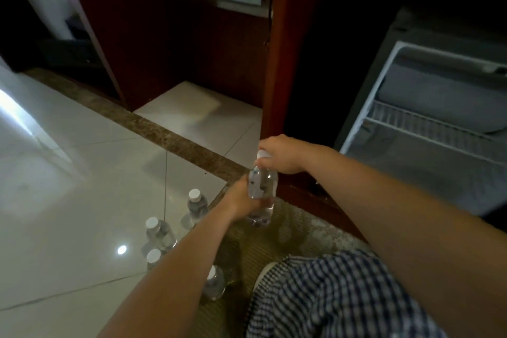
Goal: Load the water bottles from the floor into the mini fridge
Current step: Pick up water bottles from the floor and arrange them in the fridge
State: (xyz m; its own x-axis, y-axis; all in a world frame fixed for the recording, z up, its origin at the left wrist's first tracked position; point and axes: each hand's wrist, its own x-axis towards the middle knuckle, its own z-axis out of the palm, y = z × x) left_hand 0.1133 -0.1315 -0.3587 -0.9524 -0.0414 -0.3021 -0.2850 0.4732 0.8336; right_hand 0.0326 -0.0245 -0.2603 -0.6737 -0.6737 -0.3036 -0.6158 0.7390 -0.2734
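Note:
A clear water bottle (264, 186) with a white cap is held upright above the floor, in front of the wooden cabinet post. My left hand (241, 200) grips its lower body. My right hand (279, 155) is curled over its cap and neck. Several more capped bottles stand on the tiled floor at lower left, among them one bottle (197, 204) and another bottle (159, 233); my left forearm partly hides two of them. The mini fridge (428, 123) stands open at the right, with a white wire shelf (428, 125) inside.
A dark wooden cabinet post (285, 63) rises between the bottles and the fridge. A brown marble strip (170, 137) crosses the glossy tiled floor. My checked trouser leg (343, 296) fills the lower right, over a woven mat (274, 230).

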